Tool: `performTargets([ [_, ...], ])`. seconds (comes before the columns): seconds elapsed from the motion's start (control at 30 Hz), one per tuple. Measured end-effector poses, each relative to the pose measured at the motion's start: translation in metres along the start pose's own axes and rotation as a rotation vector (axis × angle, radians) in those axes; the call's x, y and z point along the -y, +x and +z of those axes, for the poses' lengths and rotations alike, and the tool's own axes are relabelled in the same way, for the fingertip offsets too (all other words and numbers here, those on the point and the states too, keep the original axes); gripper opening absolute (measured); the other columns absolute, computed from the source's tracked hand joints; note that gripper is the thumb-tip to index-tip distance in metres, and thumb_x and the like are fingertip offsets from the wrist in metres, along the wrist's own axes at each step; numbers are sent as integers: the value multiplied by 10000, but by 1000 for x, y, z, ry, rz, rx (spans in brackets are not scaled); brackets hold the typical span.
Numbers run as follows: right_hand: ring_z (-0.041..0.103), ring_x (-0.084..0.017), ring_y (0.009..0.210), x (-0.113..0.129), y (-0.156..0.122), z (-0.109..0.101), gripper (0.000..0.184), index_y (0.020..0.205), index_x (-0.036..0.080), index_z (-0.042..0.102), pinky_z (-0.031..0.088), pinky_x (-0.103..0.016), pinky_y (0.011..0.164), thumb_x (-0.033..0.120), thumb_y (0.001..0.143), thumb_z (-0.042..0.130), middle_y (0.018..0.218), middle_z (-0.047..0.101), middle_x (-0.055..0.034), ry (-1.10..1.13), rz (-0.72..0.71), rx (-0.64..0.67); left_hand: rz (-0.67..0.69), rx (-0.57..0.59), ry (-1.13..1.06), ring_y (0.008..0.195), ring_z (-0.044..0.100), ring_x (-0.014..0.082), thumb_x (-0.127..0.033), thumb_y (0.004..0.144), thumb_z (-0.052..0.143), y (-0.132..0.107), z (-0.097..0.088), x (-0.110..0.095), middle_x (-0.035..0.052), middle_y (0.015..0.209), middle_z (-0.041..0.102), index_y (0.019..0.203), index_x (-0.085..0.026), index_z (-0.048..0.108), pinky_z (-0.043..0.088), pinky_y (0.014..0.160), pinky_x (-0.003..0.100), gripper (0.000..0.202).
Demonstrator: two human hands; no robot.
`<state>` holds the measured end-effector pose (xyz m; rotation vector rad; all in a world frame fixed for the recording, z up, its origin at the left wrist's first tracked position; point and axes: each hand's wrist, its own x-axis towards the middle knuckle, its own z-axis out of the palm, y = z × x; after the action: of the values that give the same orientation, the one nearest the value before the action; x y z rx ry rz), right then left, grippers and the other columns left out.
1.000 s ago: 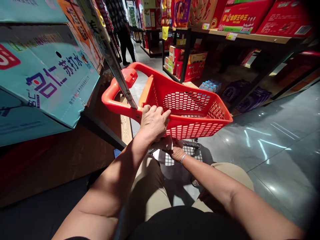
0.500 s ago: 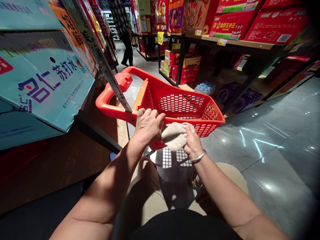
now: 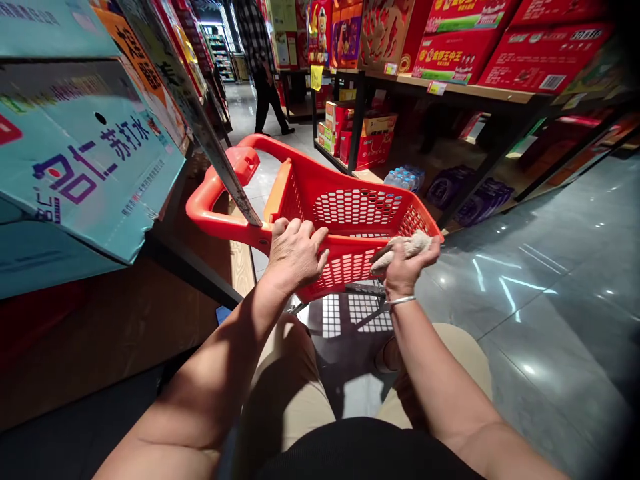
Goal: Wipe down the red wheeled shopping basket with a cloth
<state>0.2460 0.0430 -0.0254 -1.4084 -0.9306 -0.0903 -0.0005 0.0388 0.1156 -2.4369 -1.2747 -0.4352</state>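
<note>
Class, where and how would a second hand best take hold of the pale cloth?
Probably pinch the pale cloth at its free left end, coming from the picture's left: that folded part sticks out beyond the right hand.

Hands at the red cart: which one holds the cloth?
The right hand, with the bracelet, holds the cloth; the left hand rests on the red cart.

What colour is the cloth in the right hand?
The cloth is pale beige; best seen in the head view.
</note>
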Motion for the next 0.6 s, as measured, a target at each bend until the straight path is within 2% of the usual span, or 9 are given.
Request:
performTargets([
  [0.07, 248, -403, 1540, 14, -28, 9, 918, 1624, 189, 114, 269, -711, 1224, 348, 891, 642, 1571, 185, -264, -66, -118, 27, 3, 3, -2, 1073, 561, 338, -406, 933, 581, -1, -1, 0, 131, 1081, 674, 1287, -203, 691, 341, 1049, 537, 423],
  [0.1, 264, -396, 1528, 21, -42, 13, 886, 1629, 221, 181, 311, -692, 1213, 281, 879, 649, 1571, 207, -240, -78, -171, 31, 3, 4, -3, 1075, 561, 340, -400, 917, 594, -1, -1, -1, 131, 1083, 673, 1291, -200, 689, 342, 1053, 537, 434],
  [0.2, 406, -332, 1423, 38, -71, 18, 740, 1575, 346, 368, 484, -559, 1123, 153, 898, 594, 1539, 301, -162, -71, -453, 204, 3, 9, -8, 1071, 563, 345, -366, 888, 608, -1, -1, -1, 132, 1074, 671, 1298, -191, 688, 345, 1051, 539, 453],
  [0.27, 448, -305, 1365, 42, -73, 18, 625, 1463, 412, 530, 495, -509, 1120, 154, 903, 634, 1486, 397, -108, -76, -616, 318, 3, 13, -18, 1068, 564, 345, -336, 878, 609, -2, -2, 0, 130, 1067, 671, 1296, -193, 689, 348, 1047, 540, 449],
  [0.33, 458, -292, 1334, 37, -61, 13, 527, 1353, 446, 639, 470, -500, 1150, 173, 904, 680, 1425, 485, -76, -121, -693, 364, 3, 16, -25, 1070, 563, 346, -320, 871, 614, -3, -2, 1, 129, 1064, 673, 1277, -200, 694, 349, 1043, 540, 431],
  [0.47, 490, -287, 1276, 0, -16, -14, 412, 1274, 414, 712, 502, -497, 1106, 232, 904, 697, 1365, 557, -77, -239, -662, 294, 4, 6, -13, 1071, 561, 346, -365, 920, 592, -5, -2, 3, 133, 1071, 674, 1237, -209, 700, 350, 1033, 543, 370],
  [0.53, 496, -305, 1278, -27, 10, -36, 378, 1266, 355, 724, 488, -532, 1103, 249, 909, 653, 1400, 546, -100, -295, -560, 251, 13, 3, -2, 1058, 562, 342, -401, 945, 582, -4, -1, 4, 133, 1067, 672, 1227, -212, 699, 354, 1022, 537, 359],
  [0.6, 498, -336, 1302, -52, 36, -60, 451, 1313, 291, 695, 435, -601, 1122, 224, 879, 597, 1439, 520, -132, -359, -410, 188, 20, 3, 8, 1041, 563, 337, -405, 954, 584, -4, 1, 5, 128, 1051, 672, 1209, -216, 702, 358, 1008, 529, 338],
])
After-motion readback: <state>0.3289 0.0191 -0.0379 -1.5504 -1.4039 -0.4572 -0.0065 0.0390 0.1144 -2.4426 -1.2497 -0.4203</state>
